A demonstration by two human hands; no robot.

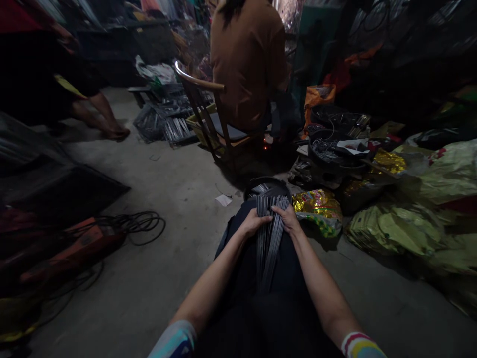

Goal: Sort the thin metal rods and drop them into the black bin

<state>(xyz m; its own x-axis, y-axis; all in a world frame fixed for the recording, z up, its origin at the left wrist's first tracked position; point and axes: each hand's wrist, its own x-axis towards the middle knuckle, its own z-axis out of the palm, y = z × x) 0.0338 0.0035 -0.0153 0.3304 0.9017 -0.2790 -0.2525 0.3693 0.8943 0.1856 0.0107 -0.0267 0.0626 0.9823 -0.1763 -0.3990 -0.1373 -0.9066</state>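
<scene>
Black cable (147,219) lies in loops on the floor (179,278), out at nine o'clock, taking the thin grey strips (275,243) as the hub of our dial. At eleven, a wooden-backed chair (199,82) seats someone in a brown top (246,64).

And here's the action! The left hand (254,223) is curled around one bunch of strips, thumb across the front; straight up at twelve sits a round dark tub (246,188) with more inside. The right hand (288,219) is closed around a second bunch, its thumb pressing in too. Tops apart, lower ends converging over the lap!

Right of that, a gold packet (316,204) at two o'clock, pale yellow-green bundles (395,228) at three.

The danger? A slack or uneven squeeze could well let strips slide into the lap or scatter.

Hard to call: most fingers hide behind the bunches, the strips' material is unclear, the tub is partly blocked, and at ten o'clock the frame cuts off a standing person (33,74).
</scene>
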